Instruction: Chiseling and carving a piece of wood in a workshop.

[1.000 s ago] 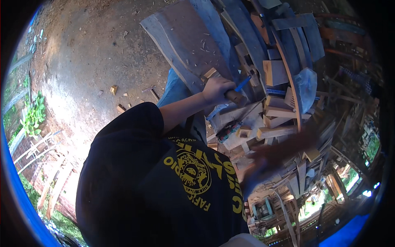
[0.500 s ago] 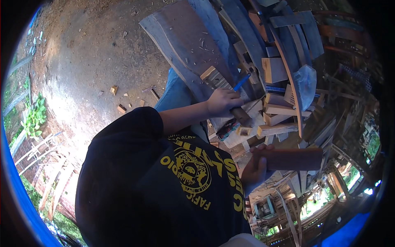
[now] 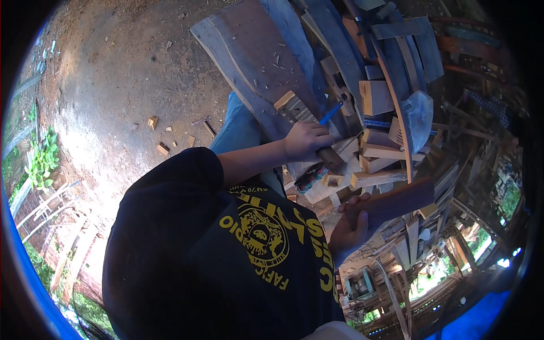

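My right hand [image 3: 350,224] is closed round one end of a flat reddish-brown wooden board [image 3: 396,203]. The board juts out to the right, over the wood pieces below. My left hand [image 3: 307,140] is closed over a long narrow piece of wood [image 3: 293,107] with a ridged grey face and a pale end. Its darker end comes out below my fingers. Close by my left knuckles is a blue pen-like stick [image 3: 331,113]; whether my fingers touch it, I cannot tell. A wide plank [image 3: 255,48] strewn with shavings lies beyond.
Several cut wood blocks [image 3: 376,97] are piled to the right of my left hand. A long thin curved strip [image 3: 395,93] and a clear plastic bag [image 3: 418,116] stand beside them. A hammer-like tool [image 3: 205,124] and offcuts [image 3: 163,148] lie on the dirt floor at left.
My right hand has turned the reddish-brown board so its far end tilts upward, and has shifted slightly left. My left hand stays on its wood piece.
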Demonstrator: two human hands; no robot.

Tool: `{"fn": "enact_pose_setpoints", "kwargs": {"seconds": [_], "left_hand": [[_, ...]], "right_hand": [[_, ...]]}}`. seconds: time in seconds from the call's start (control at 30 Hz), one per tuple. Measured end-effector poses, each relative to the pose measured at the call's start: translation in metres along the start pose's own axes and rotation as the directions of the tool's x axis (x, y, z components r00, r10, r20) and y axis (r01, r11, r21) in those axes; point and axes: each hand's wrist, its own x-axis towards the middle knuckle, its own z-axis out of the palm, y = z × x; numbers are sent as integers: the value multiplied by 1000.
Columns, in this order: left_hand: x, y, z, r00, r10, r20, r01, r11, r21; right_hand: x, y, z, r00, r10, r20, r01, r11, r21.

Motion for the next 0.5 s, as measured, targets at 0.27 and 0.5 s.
{"fn": "enact_pose_setpoints", "kwargs": {"seconds": [0.27,0.5], "left_hand": [[-3,-3,5,1000,17,-16,-17,1000,-5],[1,-4,8,998,17,-57,-18,1000,-15]], "right_hand": [[1,4,2,1000,-23,-16,22,995,-95],[8,-2,-36,949,-316,-3,302,908,-292]]}}
